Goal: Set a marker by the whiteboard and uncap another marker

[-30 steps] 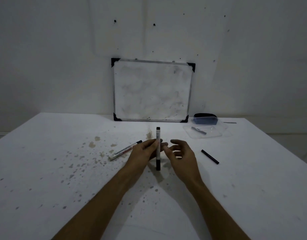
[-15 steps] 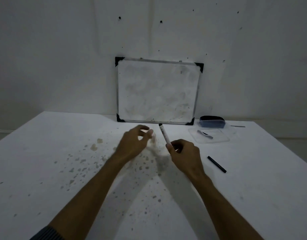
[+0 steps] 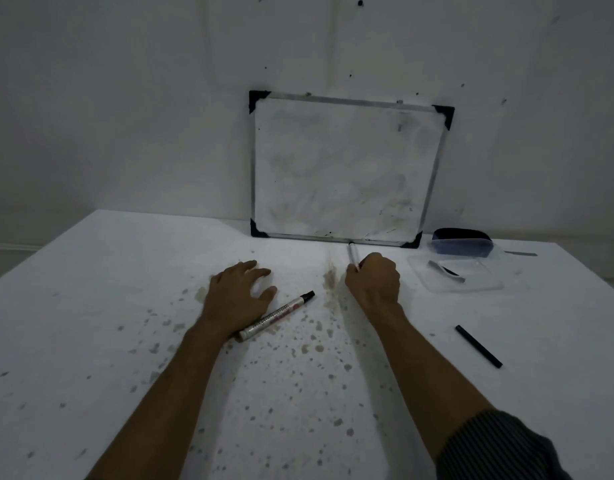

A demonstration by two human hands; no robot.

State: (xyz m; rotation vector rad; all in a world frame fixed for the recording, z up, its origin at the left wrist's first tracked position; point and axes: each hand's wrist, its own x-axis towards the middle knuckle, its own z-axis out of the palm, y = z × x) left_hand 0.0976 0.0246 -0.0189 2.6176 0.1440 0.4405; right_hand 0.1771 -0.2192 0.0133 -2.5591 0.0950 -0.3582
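Near the table's far edge: my right hand grips a marker, tip toward the whiteboard; my left hand rests loose-fingered, bracing beside a second marker.

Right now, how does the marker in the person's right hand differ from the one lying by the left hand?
The held marker is gripped in the right hand and points up toward the whiteboard; the loose marker lies flat on the table, touched by no fingers. The loose marker's printed barrel and black end show fully; the held marker is mostly hidden. Both are slim and pale-barrelled.
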